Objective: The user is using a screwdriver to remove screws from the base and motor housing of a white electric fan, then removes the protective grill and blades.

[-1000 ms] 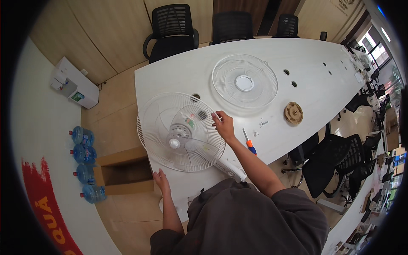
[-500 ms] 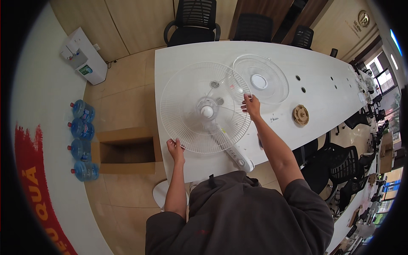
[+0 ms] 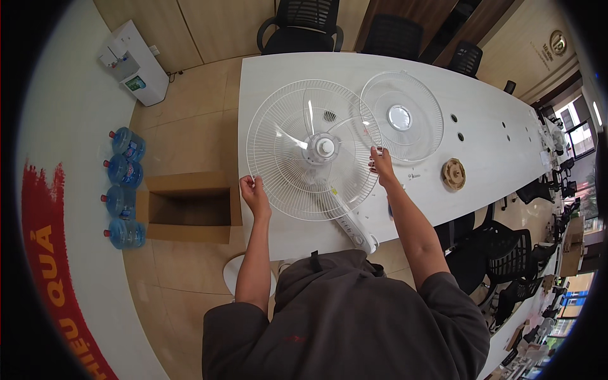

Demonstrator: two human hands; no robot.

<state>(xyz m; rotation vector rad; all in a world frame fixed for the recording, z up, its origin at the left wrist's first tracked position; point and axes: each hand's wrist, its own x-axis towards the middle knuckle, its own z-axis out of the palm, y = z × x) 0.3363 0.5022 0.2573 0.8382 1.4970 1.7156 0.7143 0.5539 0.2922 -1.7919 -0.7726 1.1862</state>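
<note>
A white pedestal fan's head lies face up on the white table (image 3: pixel 506 158). Its round wire grille (image 3: pixel 285 196) surrounds clear blades and a white hub (image 3: pixel 325 147). The fan's white control body (image 3: pixel 354 231) reaches toward me from under the grille. My left hand (image 3: pixel 256 197) is closed at the grille's left rim, thumb and fingertips together. At the right rim, my right hand (image 3: pixel 382 168) has its fingers curled over the wires. A second round grille (image 3: pixel 421 136) with a pale centre disc lies flat behind and to the right, partly overlapped by the first.
An open cardboard box (image 3: pixel 190 233) stands on the floor at left, near several blue water bottles (image 3: pixel 120 201) and a water dispenser (image 3: pixel 147 69). A brown round moulded piece (image 3: pixel 453 175) and small screws (image 3: pixel 413 175) lie on the table. Black chairs (image 3: pixel 301 28) surround it.
My left hand has slid up along the grille's left rim, while my right hand sits slightly lower on its side. The clear blades show more plainly. The whole view has shifted a little.
</note>
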